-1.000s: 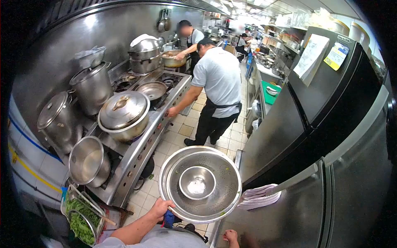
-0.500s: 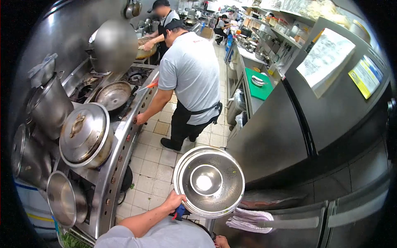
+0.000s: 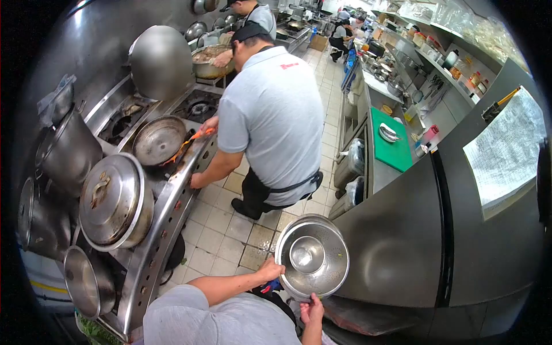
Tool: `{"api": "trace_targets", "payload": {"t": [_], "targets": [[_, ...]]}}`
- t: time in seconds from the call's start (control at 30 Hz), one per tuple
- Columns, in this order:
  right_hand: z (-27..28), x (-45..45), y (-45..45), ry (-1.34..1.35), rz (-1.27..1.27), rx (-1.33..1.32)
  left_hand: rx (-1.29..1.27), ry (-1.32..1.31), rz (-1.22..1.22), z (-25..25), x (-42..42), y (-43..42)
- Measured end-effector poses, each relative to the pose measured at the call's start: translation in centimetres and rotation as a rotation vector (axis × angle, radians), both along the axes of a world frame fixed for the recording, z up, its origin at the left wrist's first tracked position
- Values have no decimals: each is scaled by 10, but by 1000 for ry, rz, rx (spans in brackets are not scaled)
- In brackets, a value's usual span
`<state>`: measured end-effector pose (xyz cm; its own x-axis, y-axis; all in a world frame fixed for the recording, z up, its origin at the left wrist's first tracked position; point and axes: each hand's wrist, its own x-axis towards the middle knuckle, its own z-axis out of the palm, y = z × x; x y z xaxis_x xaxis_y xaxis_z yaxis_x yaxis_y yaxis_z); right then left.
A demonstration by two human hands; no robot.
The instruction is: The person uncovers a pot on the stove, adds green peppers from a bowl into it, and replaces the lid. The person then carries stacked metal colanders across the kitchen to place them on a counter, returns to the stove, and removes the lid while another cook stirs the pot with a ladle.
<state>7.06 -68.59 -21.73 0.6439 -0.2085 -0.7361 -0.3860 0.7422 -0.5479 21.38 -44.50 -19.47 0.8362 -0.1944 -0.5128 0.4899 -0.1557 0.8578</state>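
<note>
A metal colander sits nested with a larger metal bowl, low in the middle of the head view. Inside the colander rests a small metal bowl. Bits of green cling to the colander's wall. My left hand is closed on the rim at the left side of this stack. At the near edge, my right hand has its fingers up against the rim; part of its grip is hidden beneath.
On the left, a stove carries a lidded pot and a pan, with orange flame nearby. A co-worker bends over it ahead of me. To the right stand a steel refrigerator and a counter with a green board.
My right hand has come up to the stack's near rim. The stack has shifted right in view. The co-worker's far hand now reaches to the stove, where orange flame shows.
</note>
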Motion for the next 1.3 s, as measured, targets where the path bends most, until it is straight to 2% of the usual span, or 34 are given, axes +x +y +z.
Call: {"api": "trace_targets", "payload": {"t": [0.13, 0.23, 0.33, 0.37, 0.5, 0.53, 0.6, 0.7, 0.8, 1.03, 1.13, 1.23, 1.3], "targets": [[-11, 60, -14, 32, -53, 125, 77, -80, 33, 12, 54, -25], [-3, 97, -23, -46, -87, 160, 130, -30, -73, 18, 99, -38], [17, 128, -30, -13, -85, 189, -36, -65, -34, 8, 127, -48], [22, 138, -32, -4, -80, 197, -11, -66, -39, 10, 136, -51], [1, 166, -30, 97, -76, 62, 86, -141, -82, 13, 166, -53], [19, 177, -22, 121, -158, 76, 131, -107, -119, 21, 174, -50], [20, 184, -18, 152, -195, 96, 184, -59, -191, 43, 188, -47], [37, 202, -16, 159, -214, 91, 257, -119, -257, 107, 209, -46], [55, 218, -13, 153, -249, 53, 300, -162, -288, 121, 223, -44], [139, 251, 2, 114, -322, -204, 241, -152, -361, 153, 250, -30], [165, 264, 8, 80, -367, -191, 143, -261, -403, 182, 258, -28], [178, 278, 4, 86, -379, -171, 144, -227, -436, 226, 273, -26], [181, 290, -3, 66, -386, -166, 86, -382, -430, 228, 284, -23]]}}
